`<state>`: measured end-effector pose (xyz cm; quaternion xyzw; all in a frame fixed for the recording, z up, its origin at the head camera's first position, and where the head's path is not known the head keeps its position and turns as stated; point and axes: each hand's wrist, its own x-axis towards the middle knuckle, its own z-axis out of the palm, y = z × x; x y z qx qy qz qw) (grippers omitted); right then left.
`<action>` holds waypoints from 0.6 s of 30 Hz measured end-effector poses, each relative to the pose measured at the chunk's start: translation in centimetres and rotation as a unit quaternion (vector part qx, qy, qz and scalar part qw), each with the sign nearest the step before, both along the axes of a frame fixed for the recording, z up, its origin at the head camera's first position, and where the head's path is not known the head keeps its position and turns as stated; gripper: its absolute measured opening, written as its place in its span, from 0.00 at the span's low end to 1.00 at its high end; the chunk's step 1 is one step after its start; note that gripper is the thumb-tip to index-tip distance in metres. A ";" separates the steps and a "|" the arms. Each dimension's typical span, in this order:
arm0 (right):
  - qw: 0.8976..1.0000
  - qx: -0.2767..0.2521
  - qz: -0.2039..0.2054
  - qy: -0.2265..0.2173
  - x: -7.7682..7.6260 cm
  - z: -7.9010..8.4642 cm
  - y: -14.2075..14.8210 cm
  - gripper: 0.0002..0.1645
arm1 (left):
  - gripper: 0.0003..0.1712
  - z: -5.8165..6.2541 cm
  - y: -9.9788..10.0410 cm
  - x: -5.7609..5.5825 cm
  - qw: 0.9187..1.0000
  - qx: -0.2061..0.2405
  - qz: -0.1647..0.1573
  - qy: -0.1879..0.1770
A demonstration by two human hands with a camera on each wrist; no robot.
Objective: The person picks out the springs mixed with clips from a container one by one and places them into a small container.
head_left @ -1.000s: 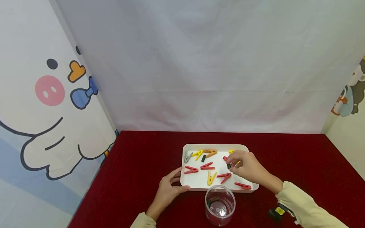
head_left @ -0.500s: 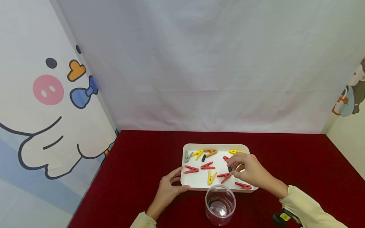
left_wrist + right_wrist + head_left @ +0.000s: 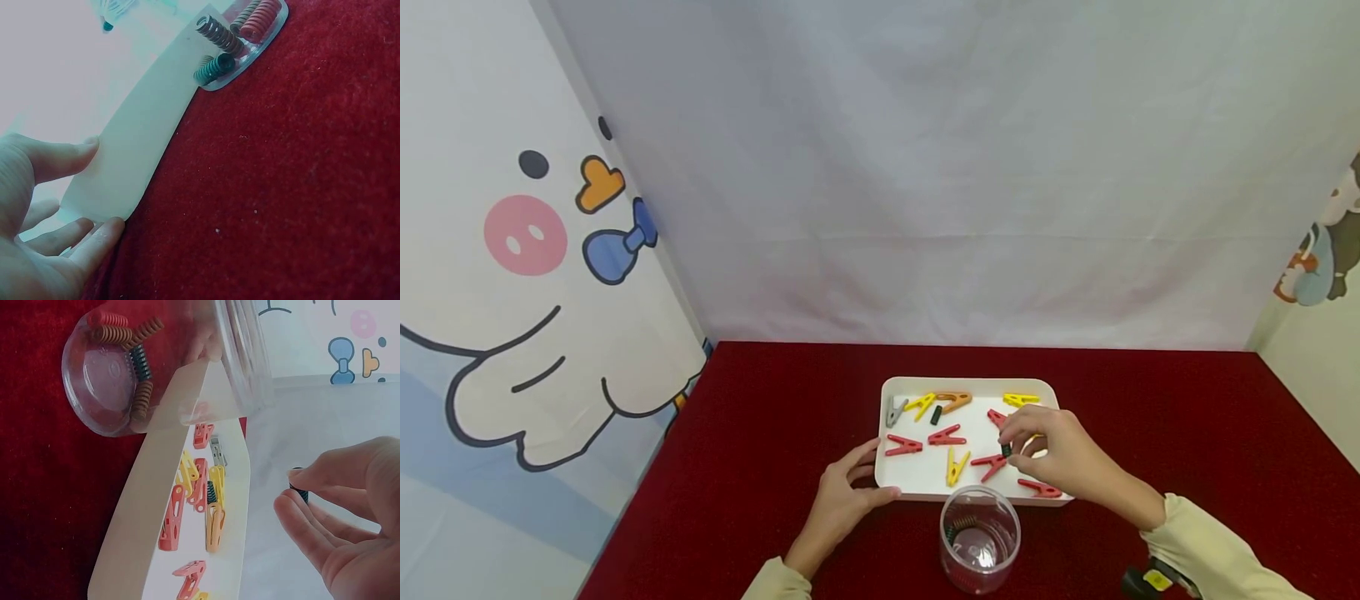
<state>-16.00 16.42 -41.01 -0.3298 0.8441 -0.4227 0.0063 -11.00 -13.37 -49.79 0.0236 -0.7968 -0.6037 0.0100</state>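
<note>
My right hand (image 3: 1056, 450) pinches a small dark green coil spring (image 3: 301, 492) between thumb and fingertips, over the right part of the white tray (image 3: 917, 482). My left hand (image 3: 844, 502) rests at the tray's near left corner, thumb along the near wall and relaxed fingers at the left side. In front of the tray stands a clear round jar (image 3: 953, 560) with several red, brown and dark green springs (image 3: 142, 400) on its bottom. Another dark spring (image 3: 936, 415) lies in the tray among red, yellow, grey and orange plastic clips (image 3: 904, 446).
A dark red cloth (image 3: 775, 417) covers the table. Behind it hangs a pale backdrop (image 3: 962, 208), with a cartoon-printed sheet (image 3: 550, 350) on the left. By my right sleeve, a black device with a yellow label (image 3: 1156, 579) shows at the wrist.
My right hand has moved slightly toward me and to the right with the spring, uncovering a yellow clip at the tray's back right. The left hand keeps its place.
</note>
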 end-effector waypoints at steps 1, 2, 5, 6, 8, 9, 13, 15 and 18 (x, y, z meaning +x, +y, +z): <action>1.000 -0.002 0.002 -0.001 0.1 0.0 0.0 0.14 | 0.43 -0.1 0.0 0.0 1.000 -0.001 0.000 0.000; 1.000 -0.003 0.003 -0.001 0.2 0.1 0.0 0.14 | 0.43 -0.1 0.0 0.0 1.000 -0.002 0.000 0.002; 1.000 -0.006 0.008 -0.001 0.4 0.2 -0.1 0.14 | 0.43 0.2 0.0 0.1 1.000 -0.002 0.000 0.002; 1.000 -0.006 0.009 0.000 0.5 0.2 -0.1 0.15 | 0.43 0.5 0.1 0.2 1.000 0.000 -0.001 0.004; 1.000 -0.011 0.014 0.001 0.6 0.3 -0.1 0.15 | 0.42 1.3 0.2 0.6 1.000 0.005 -0.003 0.006; 1.000 -0.012 0.016 0.001 0.7 0.3 -0.1 0.14 | 0.42 1.7 0.3 0.7 1.000 0.007 -0.005 0.008; 1.000 -0.017 0.021 -0.002 1.0 0.4 -0.2 0.14 | 0.41 2.7 0.5 1.1 1.000 0.013 -0.010 0.014; 1.000 -0.018 0.023 -0.004 1.2 0.5 -0.2 0.15 | 0.41 2.2 0.4 0.9 1.000 0.009 -0.008 0.014; 0.999 -0.026 0.031 0.002 1.4 0.6 -0.3 0.15 | 0.42 0.9 0.2 0.4 1.000 0.007 -0.004 0.013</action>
